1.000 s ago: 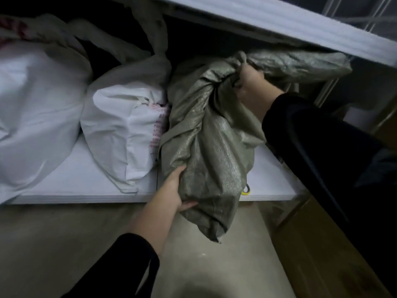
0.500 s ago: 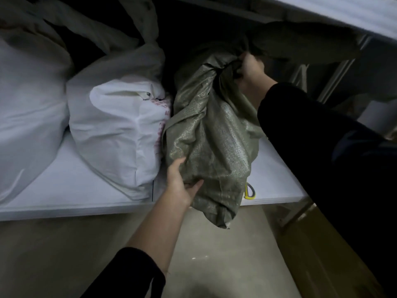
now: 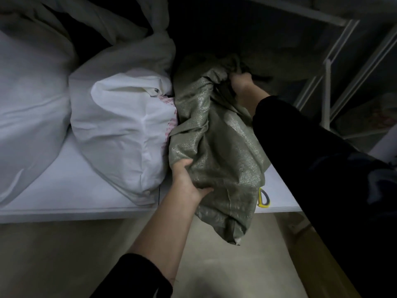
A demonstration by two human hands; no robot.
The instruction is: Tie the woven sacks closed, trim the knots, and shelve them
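Here, crumpled glossy woven sack [image 3: 217,147] sags.

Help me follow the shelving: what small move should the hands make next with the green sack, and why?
Probably push the green sack deeper onto the shelf: its bottom corner overhangs the front edge, and the left hand grips its lower side, the right hand its neck.

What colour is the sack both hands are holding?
Grey-green woven sack, slightly shiny; the head view shows it best.
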